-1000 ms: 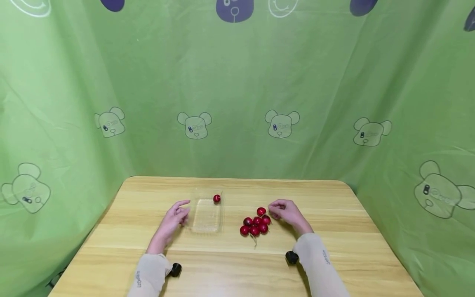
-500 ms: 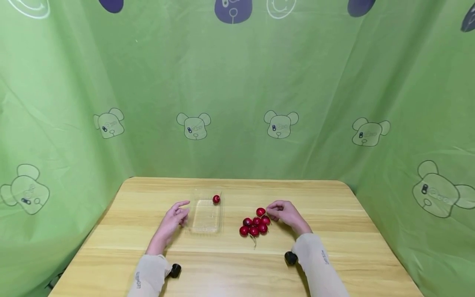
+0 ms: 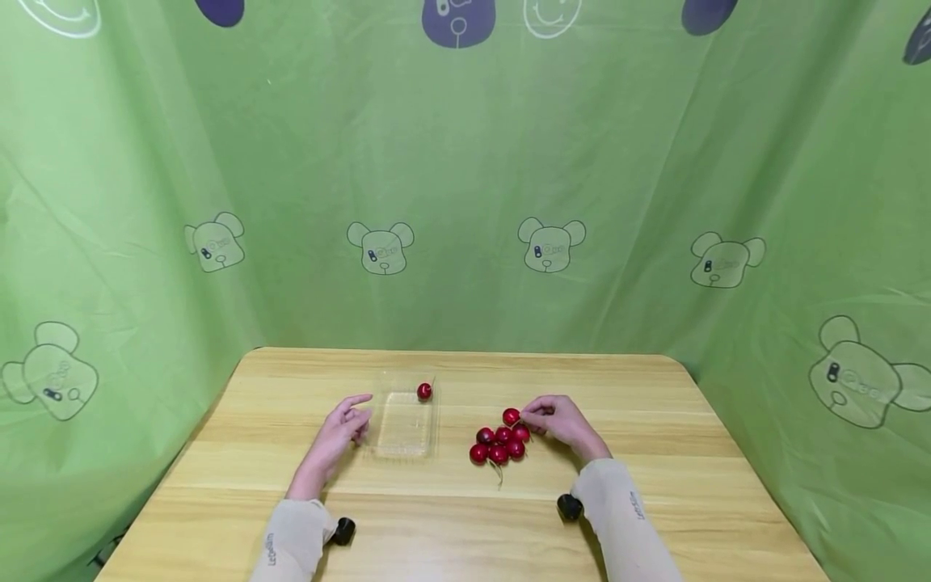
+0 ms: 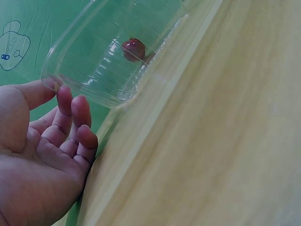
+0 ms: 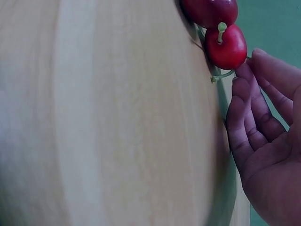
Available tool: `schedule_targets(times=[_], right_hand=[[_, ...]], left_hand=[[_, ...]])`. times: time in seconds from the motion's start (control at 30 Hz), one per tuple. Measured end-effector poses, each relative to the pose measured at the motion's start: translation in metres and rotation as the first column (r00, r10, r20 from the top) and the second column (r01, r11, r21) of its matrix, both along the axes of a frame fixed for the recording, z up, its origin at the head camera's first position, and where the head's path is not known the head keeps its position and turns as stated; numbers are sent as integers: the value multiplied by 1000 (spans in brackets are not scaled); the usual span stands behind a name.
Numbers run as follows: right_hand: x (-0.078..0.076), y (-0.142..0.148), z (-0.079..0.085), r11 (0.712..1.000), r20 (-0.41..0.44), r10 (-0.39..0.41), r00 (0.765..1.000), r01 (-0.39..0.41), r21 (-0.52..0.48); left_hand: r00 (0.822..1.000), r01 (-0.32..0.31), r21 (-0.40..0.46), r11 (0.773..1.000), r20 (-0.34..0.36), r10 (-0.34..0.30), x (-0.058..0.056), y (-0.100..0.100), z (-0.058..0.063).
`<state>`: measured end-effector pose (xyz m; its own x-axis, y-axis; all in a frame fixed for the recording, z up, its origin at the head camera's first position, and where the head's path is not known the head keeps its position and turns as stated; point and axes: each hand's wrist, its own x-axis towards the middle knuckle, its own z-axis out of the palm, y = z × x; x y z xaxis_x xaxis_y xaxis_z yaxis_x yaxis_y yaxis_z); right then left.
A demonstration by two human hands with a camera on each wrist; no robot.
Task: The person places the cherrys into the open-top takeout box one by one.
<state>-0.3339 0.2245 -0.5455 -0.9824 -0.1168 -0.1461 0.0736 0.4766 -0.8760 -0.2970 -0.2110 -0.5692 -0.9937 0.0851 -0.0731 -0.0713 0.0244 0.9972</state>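
My right hand (image 3: pixel 562 419) is at the far right of a pile of red cherries (image 3: pixel 499 454). Its thumb and fingertips pinch at the short green stem of the nearest bright red cherry (image 5: pixel 226 47), whose body shows outside the fingers. Another cherry (image 5: pixel 214 10) lies right behind that one. On the left, my left hand (image 3: pixel 340 428) stands beside a clear plastic container (image 4: pixel 96 56), loosely bent fingers at its rim and palm turned to it. One dark cherry (image 4: pixel 134 50) with a stem sits inside, near the container's far right corner.
The wooden table (image 3: pixel 451 517) carries the container left of the pile, with bare wood between them. A green curtain (image 3: pixel 465 307) printed with bear heads hangs behind and on both sides. A black wrist camera (image 3: pixel 343 531) sits on the left sleeve.
My right hand's fingertips have moved slightly left, up to the top cherry of the pile. The left hand, container and cherry in it have stayed put.
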Motion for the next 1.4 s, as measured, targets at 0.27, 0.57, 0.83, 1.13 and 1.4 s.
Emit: schedule_targets(times=[0.27, 0.57, 0.83, 1.13, 1.4], right_hand=[[2, -1, -4, 1000, 8, 11, 1000, -11, 1], [0, 2, -1, 1000, 3, 17, 1000, -17, -4], [-1, 1, 1, 1000, -16, 11, 1000, -11, 4], [-4, -4, 10, 1000, -11, 0, 1000, 0, -12], [-2, -8, 20, 999, -72, 8, 997, -11, -30]], left_hand=[[1000, -3, -27, 1000, -2, 2, 1, -2, -2], [1000, 8, -22, 1000, -13, -8, -1, 0, -1], [1000, 0, -6, 1000, -2, 0, 1, 0, 0], [1000, -11, -7, 1000, 2, 11, 2, -2, 1], [1000, -2, -7, 1000, -3, 2, 1, -1, 0]])
